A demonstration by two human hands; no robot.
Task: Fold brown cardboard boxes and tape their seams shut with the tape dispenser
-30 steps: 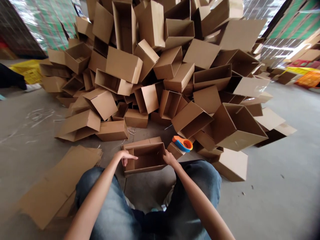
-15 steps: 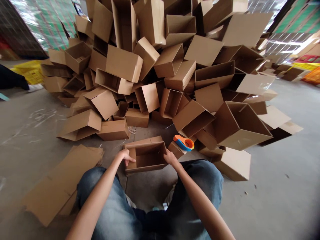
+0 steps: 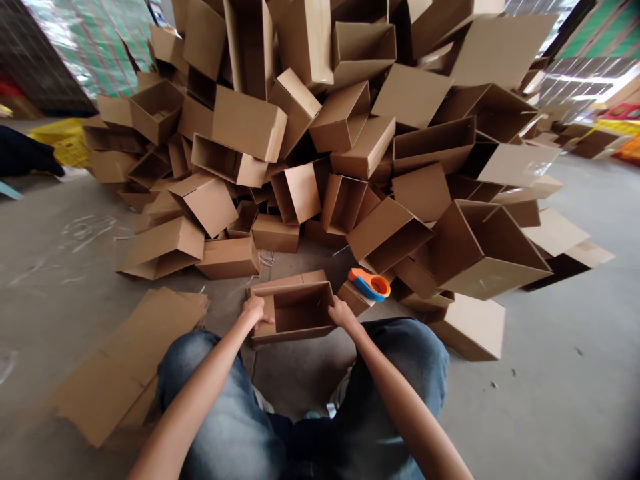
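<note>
An open brown cardboard box (image 3: 295,310) sits on the concrete floor between my knees, its opening facing me. My left hand (image 3: 255,312) grips its left wall, fingers curled over the edge. On the right wall my right hand (image 3: 341,313) is closed in the same way. An orange and blue tape dispenser (image 3: 369,284) rests on a small box just right of the held one.
A tall heap of empty cardboard boxes (image 3: 320,133) rises right behind the held box. Flat cardboard sheets (image 3: 125,367) lie on the floor at my left. Bare concrete floor (image 3: 550,373) lies to the right. Yellow crates (image 3: 65,140) stand far left.
My left hand has slid from a loose hold to a tighter grip on the box's left wall. The box has shifted slightly towards the pile.
</note>
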